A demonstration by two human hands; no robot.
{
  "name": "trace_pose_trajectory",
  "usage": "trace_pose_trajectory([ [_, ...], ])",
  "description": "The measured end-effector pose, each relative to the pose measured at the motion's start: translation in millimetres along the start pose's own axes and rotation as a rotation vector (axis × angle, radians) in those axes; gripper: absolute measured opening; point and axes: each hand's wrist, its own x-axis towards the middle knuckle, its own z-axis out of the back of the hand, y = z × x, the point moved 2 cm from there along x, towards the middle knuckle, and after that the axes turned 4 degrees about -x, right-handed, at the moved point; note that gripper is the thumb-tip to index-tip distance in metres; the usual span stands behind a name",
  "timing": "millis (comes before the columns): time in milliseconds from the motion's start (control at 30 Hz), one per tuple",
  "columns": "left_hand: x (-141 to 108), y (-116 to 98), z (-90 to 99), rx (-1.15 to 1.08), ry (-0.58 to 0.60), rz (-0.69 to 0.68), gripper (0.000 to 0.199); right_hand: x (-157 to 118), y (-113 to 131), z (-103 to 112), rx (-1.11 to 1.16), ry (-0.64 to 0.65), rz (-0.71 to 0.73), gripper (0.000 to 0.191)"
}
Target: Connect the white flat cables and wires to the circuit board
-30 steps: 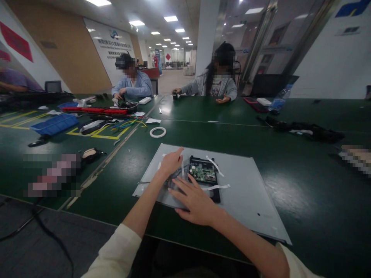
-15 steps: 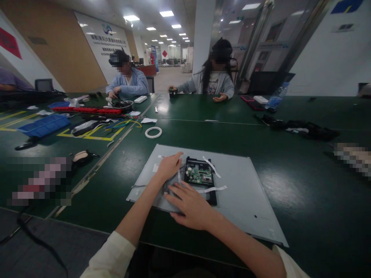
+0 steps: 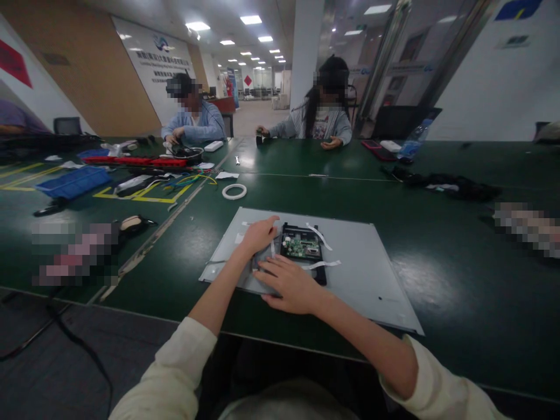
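A thin grey panel (image 3: 359, 262) lies flat on the green table before me. On it sits a black frame (image 3: 322, 275) with a green circuit board (image 3: 300, 247) in its upper part. White tape strips (image 3: 321, 236) run from the frame onto the panel. My left hand (image 3: 261, 234) rests left of the board, with one finger stretched out and the others partly hidden. Below it, my right hand (image 3: 291, 284) lies low over the panel's near edge, fingers spread, by the frame's lower left. A dark cable (image 3: 221, 262) runs under my left forearm.
A white tape roll (image 3: 234, 191) lies beyond the panel. Left are a blue tray (image 3: 73, 182), coloured wires (image 3: 192, 179) and a red strip (image 3: 144, 161). Two people sit across the table. A water bottle (image 3: 413, 142) and a black bundle (image 3: 441, 184) are on the right.
My view has tipped down slightly, so the panel and table appear higher. Both hands keep nearly the same places on the panel, with little visible finger movement.
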Motion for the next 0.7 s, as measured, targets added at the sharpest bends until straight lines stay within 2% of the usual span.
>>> trace_pose_trajectory([
  [167,-8,-3,10.5,0.013,0.005,0.049,0.040,-2,7,0,-0.040,-0.004,0.041,0.045],
  [333,-17,-3,24.5,0.074,-0.094,0.072,0.039,-1,4,-5,-0.095,-0.007,0.002,0.042],
  [433,-20,-2,27.7,0.086,-0.144,0.117,0.039,3,-3,-7,-0.122,-0.025,-0.055,0.042],
  [700,-22,3,26.9,0.096,-0.161,0.194,0.036,18,-39,-8,-0.186,-0.054,-0.229,0.039],
])
